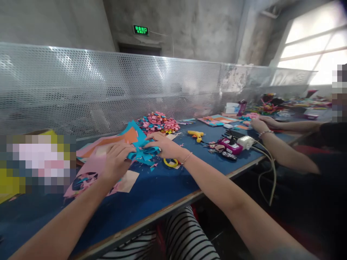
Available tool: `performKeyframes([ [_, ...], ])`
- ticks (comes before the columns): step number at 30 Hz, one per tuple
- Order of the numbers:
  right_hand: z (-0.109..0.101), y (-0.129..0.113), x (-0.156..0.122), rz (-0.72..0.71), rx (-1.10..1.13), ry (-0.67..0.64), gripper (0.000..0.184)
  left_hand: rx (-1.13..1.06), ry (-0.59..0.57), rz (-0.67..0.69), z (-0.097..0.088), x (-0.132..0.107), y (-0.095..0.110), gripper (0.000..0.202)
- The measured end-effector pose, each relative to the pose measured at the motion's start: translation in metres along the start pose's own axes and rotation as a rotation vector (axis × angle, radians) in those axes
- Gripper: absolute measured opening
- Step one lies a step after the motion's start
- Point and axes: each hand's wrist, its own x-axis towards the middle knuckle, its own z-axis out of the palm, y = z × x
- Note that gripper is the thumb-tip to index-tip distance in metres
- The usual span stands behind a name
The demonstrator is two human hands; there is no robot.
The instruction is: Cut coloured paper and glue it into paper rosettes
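Note:
My left hand (117,159) and my right hand (162,144) both pinch a crumpled blue paper piece (143,153) just above the blue table (151,191). The fingers of both hands are closed on it. Under and behind my hands lie blue, orange and pink paper sheets (108,144). Yellow-handled scissors (170,163) rest on the table beneath my right wrist. A heap of small pink and red folded paper pieces (158,122) sits behind my right hand.
A yellow glue gun (196,135) and a pink device with a white power strip (235,145) lie to the right. Another person's hands (260,124) work at the far right. A perforated metal screen (108,90) backs the table.

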Motion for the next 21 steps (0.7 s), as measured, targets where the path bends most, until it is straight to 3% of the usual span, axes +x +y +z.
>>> performKeyframes([
  [5,0.001,0.000,-0.001,0.061,-0.009,-0.007,0.038,0.007,-0.029,-0.104,0.006,0.000,-0.002,0.011],
  [9,-0.001,0.002,0.001,0.170,0.073,0.125,0.049,-0.007,0.022,-0.277,0.008,0.001,0.001,0.003],
  [11,-0.012,-0.002,0.003,0.290,0.150,0.175,0.049,0.003,0.030,-0.437,0.006,0.003,0.005,0.003],
  [14,-0.043,-0.023,-0.004,0.503,0.422,0.053,0.035,-0.001,0.017,-0.634,0.003,0.007,0.010,0.007],
  [17,-0.068,-0.062,-0.048,0.495,0.502,-0.041,0.027,-0.022,0.008,-0.735,0.002,0.009,0.014,0.011],
  [19,-0.065,-0.088,-0.102,0.483,0.571,-0.163,0.031,-0.033,0.007,-0.771,0.002,0.009,0.017,0.013],
  [21,-0.043,-0.104,-0.163,0.567,0.833,-0.551,0.031,-0.050,-0.005,-0.800,0.002,0.009,0.019,0.014],
])
